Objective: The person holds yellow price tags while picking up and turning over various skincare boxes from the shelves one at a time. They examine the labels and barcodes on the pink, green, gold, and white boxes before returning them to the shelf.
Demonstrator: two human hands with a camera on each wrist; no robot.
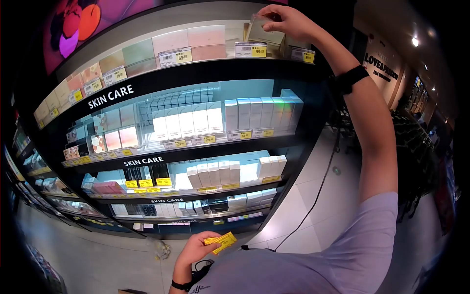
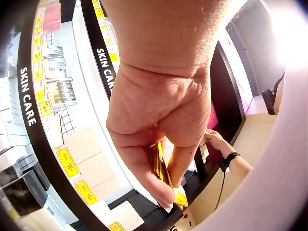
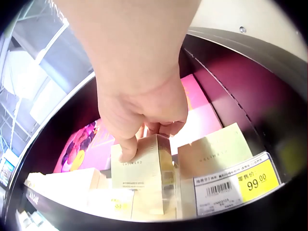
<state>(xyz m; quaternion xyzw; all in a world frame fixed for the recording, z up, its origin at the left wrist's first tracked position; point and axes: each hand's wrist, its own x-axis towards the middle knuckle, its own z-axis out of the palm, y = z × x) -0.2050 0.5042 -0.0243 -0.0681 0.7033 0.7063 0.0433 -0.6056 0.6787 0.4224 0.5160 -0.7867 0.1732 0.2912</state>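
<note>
Up at the right end of the top shelf, my right hand (image 1: 289,24) grips a pale gold carton (image 3: 139,175) by its upper part. In the right wrist view the thumb lies on the carton's front face, and the other fingers are partly hidden behind its top. A similar carton (image 3: 214,147) stands beside it, behind a 99.00 price tag (image 3: 236,185). Low in front of my body, my left hand (image 1: 193,249) holds a few yellow price labels (image 1: 225,241) between thumb and fingers. These labels show edge-on in the left wrist view.
Along the top shelf (image 1: 205,63) stand pastel boxes (image 1: 205,41) behind price tags. Lower lit shelves carry rows of white cartons (image 1: 186,120). A black cable (image 1: 313,206) hangs over the tiled floor at right. A clear plastic bag (image 1: 160,250) lies below the shelves.
</note>
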